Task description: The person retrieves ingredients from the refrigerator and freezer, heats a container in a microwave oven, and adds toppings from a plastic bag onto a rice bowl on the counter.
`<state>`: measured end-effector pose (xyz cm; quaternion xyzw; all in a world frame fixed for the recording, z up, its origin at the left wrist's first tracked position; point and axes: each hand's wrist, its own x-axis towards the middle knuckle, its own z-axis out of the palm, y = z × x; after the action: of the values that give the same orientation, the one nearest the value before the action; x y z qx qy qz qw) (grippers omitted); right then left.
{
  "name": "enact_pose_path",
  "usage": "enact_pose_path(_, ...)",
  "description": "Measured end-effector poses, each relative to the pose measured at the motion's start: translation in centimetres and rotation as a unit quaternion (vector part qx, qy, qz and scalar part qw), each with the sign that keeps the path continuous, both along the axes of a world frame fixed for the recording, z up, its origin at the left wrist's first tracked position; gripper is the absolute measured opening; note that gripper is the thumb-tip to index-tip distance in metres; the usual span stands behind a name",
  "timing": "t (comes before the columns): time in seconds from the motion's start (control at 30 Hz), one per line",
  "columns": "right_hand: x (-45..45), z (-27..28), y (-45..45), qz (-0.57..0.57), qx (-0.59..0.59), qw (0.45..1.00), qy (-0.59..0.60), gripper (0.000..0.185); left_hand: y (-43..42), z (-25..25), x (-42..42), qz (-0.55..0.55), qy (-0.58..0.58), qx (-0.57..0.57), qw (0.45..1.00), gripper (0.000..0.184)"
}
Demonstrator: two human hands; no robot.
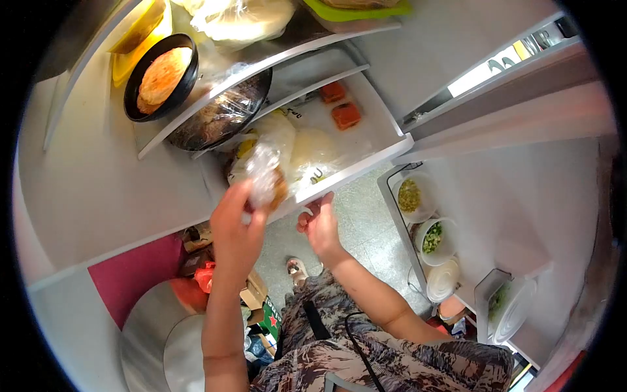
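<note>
left hand (233, 212) pinches plastic-wrapped bundle (264, 175), beyond fingertips, by refrigerator drawer (367, 163) | right hand (322, 230) farther, at drawer front, loosely curled, grip unclear

I count two red packs (346, 115) in the drawer (366, 164), two dark bowls (180, 85), two open white bowls (428, 196) in the door (503, 209), one wrapped bundle (264, 171) in my left fingers (240, 193).

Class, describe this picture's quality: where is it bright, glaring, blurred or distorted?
Head view: corners black and the shelf edge bowed, likely from a wide-angle lens; the plastic bag up top brightly lit; glints on the film-covered black bowl; the clear bag in the left hand soft, perhaps motion blur.
</note>
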<state>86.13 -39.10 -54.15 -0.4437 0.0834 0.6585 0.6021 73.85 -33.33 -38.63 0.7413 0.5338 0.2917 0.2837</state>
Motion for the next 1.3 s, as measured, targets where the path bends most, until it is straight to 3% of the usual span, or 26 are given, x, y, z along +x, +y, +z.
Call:
enact_pose_path(0.2,0.4,0.1,-0.5,0.004,0.02,1.0,0.005,0.06,6.1,-4.6,9.2,-0.046,-0.002,0.049,0.998,0.033)
enact_pose_path(0.27,0.2,-0.3,-0.6,0.024,0.022,0.999,0.012,0.055,6.8,-6.0,11.6,-0.081,0.05,-0.064,0.993,0.034)
enact_pose_path(0.33,0.3,-0.1,-0.5,0.029,0.031,0.999,0.017,0.055,6.0,-5.4,11.8,-0.117,0.075,-0.027,0.99,0.043)
enact_pose_path(0.4,0.7,0.1,-0.6,0.042,0.043,0.998,0.028,0.055,6.1,-5.3,10.3,-0.098,0.103,-0.004,0.99,0.049)
enact_pose_path(0.47,0.8,-0.4,-0.7,0.034,0.006,0.999,0.012,0.057,6.9,-6.3,7.1,0.002,0.2,0.034,0.979,0.048)
enact_pose_path(0.5,0.9,-0.6,-0.8,0.031,0.035,0.999,0.006,0.058,7.4,-7.0,5.0,0.042,0.263,0.005,0.964,0.039)
enact_pose_path(0.53,0.9,-0.5,-0.8,0.038,0.035,0.999,0.008,0.058,8.1,-8.0,3.3,0.079,0.248,-0.134,0.956,0.036)
enact_pose_path(0.57,0.8,-0.2,-0.8,0.03,0.031,0.999,0.004,0.056,8.5,-11.2,1.3,0.092,0.255,-0.129,0.954,0.034)
enact_pose_path(0.63,0.4,-0.5,-0.7,0.012,0.017,1.0,0.001,0.061,8.6,-10.9,0.2,0.117,0.26,-0.127,0.95,0.033)
enact_pose_path(0.73,0.1,0.0,-0.6,0.023,0.019,0.999,-0.011,0.064,8.2,-8.4,1.9,0.068,0.251,-0.239,0.936,0.031)
enact_pose_path(0.8,0.0,-0.7,-0.6,0.045,0.026,0.998,-0.02,0.068,7.3,-7.8,3.7,0.033,0.224,-0.235,0.945,0.036)
enact_pose_path(0.87,-0.5,0.5,0.0,0.01,-0.004,1.0,0.025,0.069,6.5,-8.2,5.6,0.053,0.291,-0.162,0.942,0.035)
enact_pose_path(0.93,-1.3,1.7,0.3,0.024,-0.025,0.999,-0.023,0.073,6.1,-7.4,6.5,0.05,0.283,-0.149,0.946,0.038)
enact_pose_path(1.0,-0.9,-0.1,-0.2,0.034,0.061,0.998,-0.008,0.078,5.4,-8.4,7.5,0.107,0.265,-0.068,0.956,0.04)
enact_pose_path(1.03,-1.0,-0.6,-0.1,0.004,0.086,0.996,0.025,0.065,5.3,-9.0,7.8,0.108,0.262,-0.069,0.956,0.04)
enact_pose_path(1.1,-1.1,-0.5,-0.1,0.004,0.076,0.997,0.014,0.06,5.2,-9.5,8.2,0.137,0.298,0.006,0.945,0.057)
enact_pose_path(1.3,-1.6,-0.5,-0.6,-0.019,0.063,0.997,0.028,0.048,4.6,-8.3,7.6,0.067,0.287,-0.031,0.955,0.05)
